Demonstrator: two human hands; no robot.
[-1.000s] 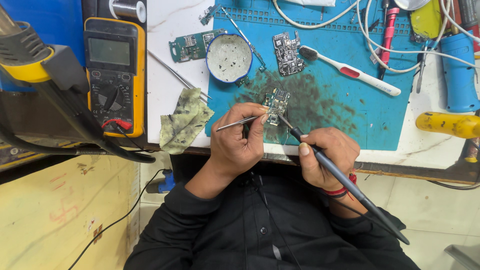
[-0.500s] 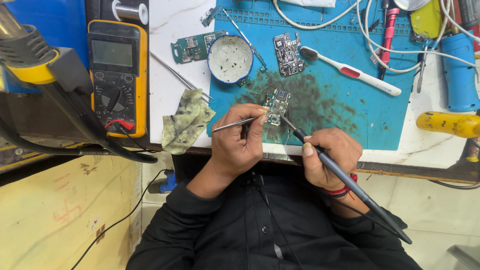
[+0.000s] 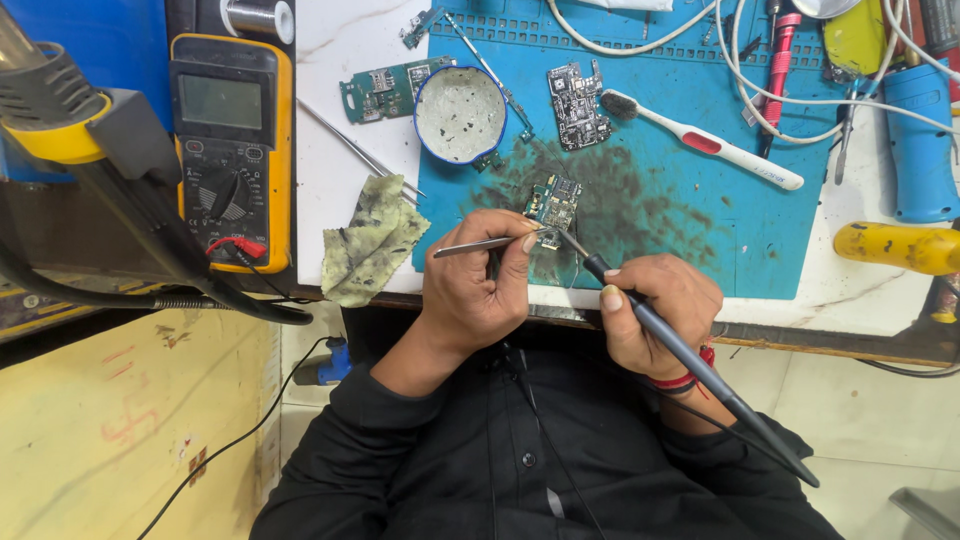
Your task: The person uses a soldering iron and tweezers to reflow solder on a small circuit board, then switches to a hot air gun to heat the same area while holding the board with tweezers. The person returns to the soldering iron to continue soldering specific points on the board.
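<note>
Your right hand [image 3: 655, 310] is closed pen-style on the soldering iron [image 3: 690, 360], its tip meeting the small circuit board [image 3: 553, 203] — a grip suited to fine control. Your left hand [image 3: 480, 290] pinches metal tweezers [image 3: 480, 245], points at the same board, apparently to steady a part. The board lies on the stained blue mat [image 3: 700, 220], near the bench edge. Beyond: a round blue-rimmed dish [image 3: 461, 115], a toothbrush [image 3: 710, 145], a yellow multimeter [image 3: 232, 150] at left

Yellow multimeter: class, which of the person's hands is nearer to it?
Left. The left hand, holding tweezers, sits just beyond the rag from the multimeter; the right hand, holding the soldering iron, lies farther off.
</note>
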